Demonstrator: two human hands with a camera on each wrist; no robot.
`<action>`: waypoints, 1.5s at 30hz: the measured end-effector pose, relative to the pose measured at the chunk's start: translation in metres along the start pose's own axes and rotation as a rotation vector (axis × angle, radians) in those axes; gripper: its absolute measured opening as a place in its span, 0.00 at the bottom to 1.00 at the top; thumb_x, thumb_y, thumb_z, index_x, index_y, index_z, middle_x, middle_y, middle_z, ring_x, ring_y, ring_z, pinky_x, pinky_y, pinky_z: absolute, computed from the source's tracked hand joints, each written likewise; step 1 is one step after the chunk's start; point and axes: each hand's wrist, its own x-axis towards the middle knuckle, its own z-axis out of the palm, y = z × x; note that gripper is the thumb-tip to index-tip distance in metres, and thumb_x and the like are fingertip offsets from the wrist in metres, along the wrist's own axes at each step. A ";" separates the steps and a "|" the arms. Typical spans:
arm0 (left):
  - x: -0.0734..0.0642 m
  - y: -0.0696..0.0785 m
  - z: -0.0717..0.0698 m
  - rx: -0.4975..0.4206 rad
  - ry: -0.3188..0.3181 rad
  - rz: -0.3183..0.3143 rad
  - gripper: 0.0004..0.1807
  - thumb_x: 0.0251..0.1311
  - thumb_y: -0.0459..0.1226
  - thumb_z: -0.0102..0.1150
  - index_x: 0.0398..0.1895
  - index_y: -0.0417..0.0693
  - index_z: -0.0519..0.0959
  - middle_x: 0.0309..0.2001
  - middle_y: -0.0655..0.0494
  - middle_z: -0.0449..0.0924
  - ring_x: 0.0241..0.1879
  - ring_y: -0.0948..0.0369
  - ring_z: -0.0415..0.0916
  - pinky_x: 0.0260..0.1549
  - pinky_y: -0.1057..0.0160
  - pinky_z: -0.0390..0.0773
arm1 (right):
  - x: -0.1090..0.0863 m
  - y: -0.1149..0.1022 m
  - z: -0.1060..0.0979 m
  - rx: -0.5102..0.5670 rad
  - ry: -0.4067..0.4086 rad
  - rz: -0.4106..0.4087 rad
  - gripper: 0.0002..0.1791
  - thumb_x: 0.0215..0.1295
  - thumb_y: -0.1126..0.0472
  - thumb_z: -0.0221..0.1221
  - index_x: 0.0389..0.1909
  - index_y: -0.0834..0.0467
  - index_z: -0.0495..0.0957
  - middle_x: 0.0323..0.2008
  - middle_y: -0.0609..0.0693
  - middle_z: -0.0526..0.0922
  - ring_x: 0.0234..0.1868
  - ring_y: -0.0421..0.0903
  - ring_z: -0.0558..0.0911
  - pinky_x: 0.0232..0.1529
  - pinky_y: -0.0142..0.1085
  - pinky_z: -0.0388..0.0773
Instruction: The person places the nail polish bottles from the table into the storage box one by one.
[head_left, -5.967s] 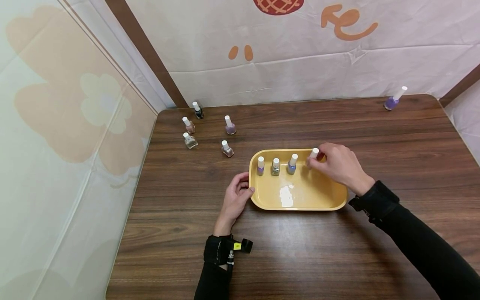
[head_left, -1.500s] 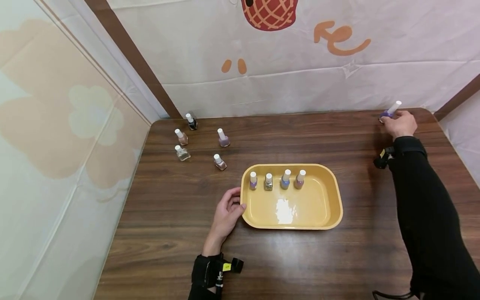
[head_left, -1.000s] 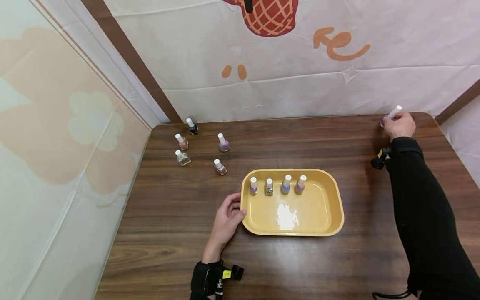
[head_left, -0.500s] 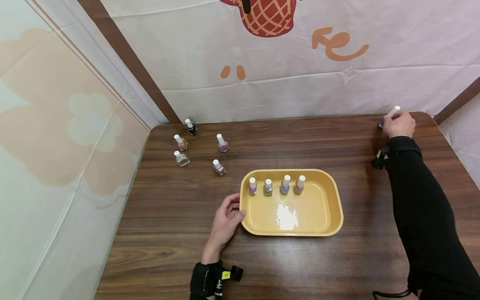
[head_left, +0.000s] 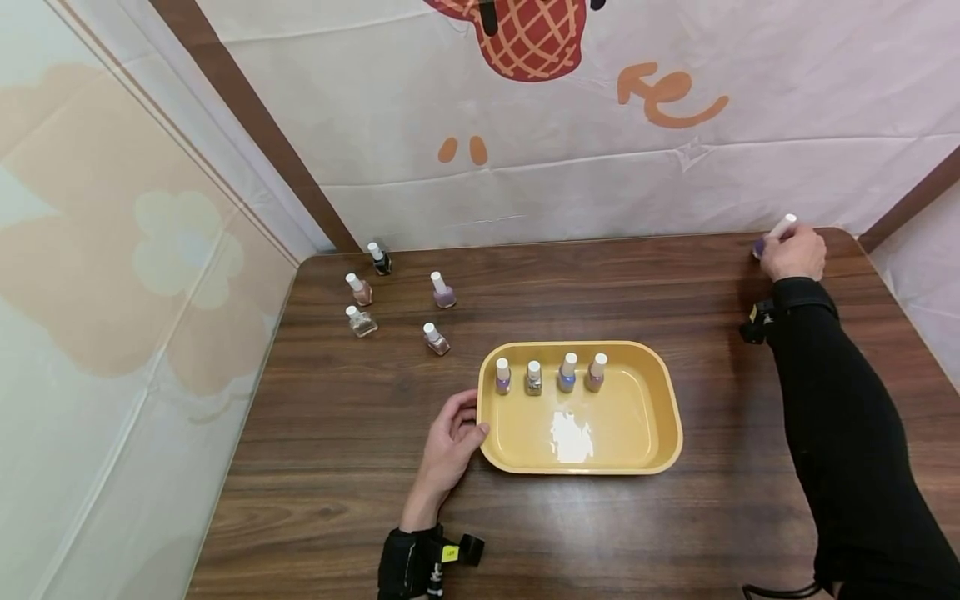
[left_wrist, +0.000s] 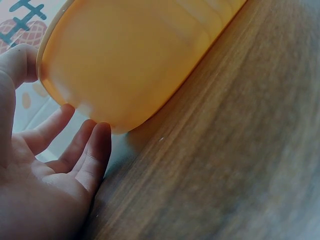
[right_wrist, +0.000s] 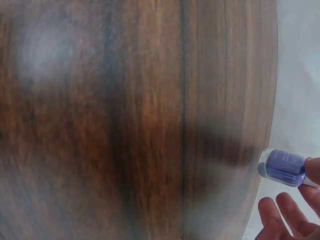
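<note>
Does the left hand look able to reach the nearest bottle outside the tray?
Probably yes: only bare table lies between the left hand and that bottle. The hand holds the left edge of the tray, though, and would likely need to release it.

The right hand (head_left: 798,253) is pinching a purple nail polish bottle (right_wrist: 284,167) near the far right corner of the wooden table (head_left: 337,450), its white cap (head_left: 785,224) pointing up. A yellow tray (head_left: 622,437) with rounded corners is resting on the table, the left hand (head_left: 448,447) gripping its left end. Inside, along the far wall, 1 lilac bottle (head_left: 502,386), 1 greyish bottle (head_left: 533,387), 1 blue bottle (head_left: 566,382) and 1 mauve bottle (head_left: 595,382), all white-capped, are standing in a left-to-right row.
</note>
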 end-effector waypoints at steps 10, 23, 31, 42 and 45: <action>0.000 0.001 0.001 0.004 0.006 -0.005 0.28 0.56 0.24 0.55 0.62 0.32 0.67 0.56 0.32 0.69 0.46 0.58 0.74 0.40 0.74 0.76 | -0.008 0.000 -0.008 0.019 0.069 0.005 0.25 0.70 0.47 0.45 0.54 0.64 0.70 0.57 0.67 0.73 0.58 0.66 0.71 0.58 0.57 0.66; 0.000 0.001 0.002 -0.003 0.003 -0.003 0.27 0.57 0.24 0.55 0.62 0.31 0.66 0.56 0.32 0.68 0.45 0.63 0.73 0.41 0.74 0.76 | -0.013 -0.003 -0.011 0.047 0.121 -0.042 0.25 0.68 0.49 0.46 0.54 0.64 0.73 0.54 0.64 0.76 0.57 0.63 0.73 0.59 0.54 0.65; 0.001 0.002 0.002 0.008 0.012 -0.021 0.27 0.57 0.24 0.55 0.62 0.31 0.66 0.56 0.33 0.69 0.45 0.62 0.73 0.41 0.74 0.76 | -0.021 -0.009 -0.011 0.070 0.161 -0.071 0.24 0.66 0.47 0.49 0.52 0.61 0.76 0.36 0.47 0.75 0.48 0.54 0.74 0.48 0.43 0.67; 0.001 0.002 0.002 0.002 0.010 -0.031 0.27 0.58 0.25 0.56 0.62 0.32 0.66 0.57 0.33 0.69 0.45 0.61 0.73 0.41 0.74 0.76 | -0.038 -0.019 -0.007 0.072 0.211 -0.147 0.23 0.64 0.46 0.53 0.46 0.61 0.79 0.28 0.35 0.72 0.35 0.40 0.70 0.39 0.30 0.62; 0.002 0.002 0.001 0.002 0.008 -0.039 0.27 0.58 0.25 0.56 0.62 0.33 0.66 0.57 0.34 0.69 0.46 0.60 0.73 0.41 0.74 0.76 | -0.044 -0.021 -0.006 0.087 0.221 -0.170 0.22 0.63 0.45 0.54 0.43 0.60 0.79 0.27 0.33 0.71 0.34 0.37 0.70 0.38 0.29 0.62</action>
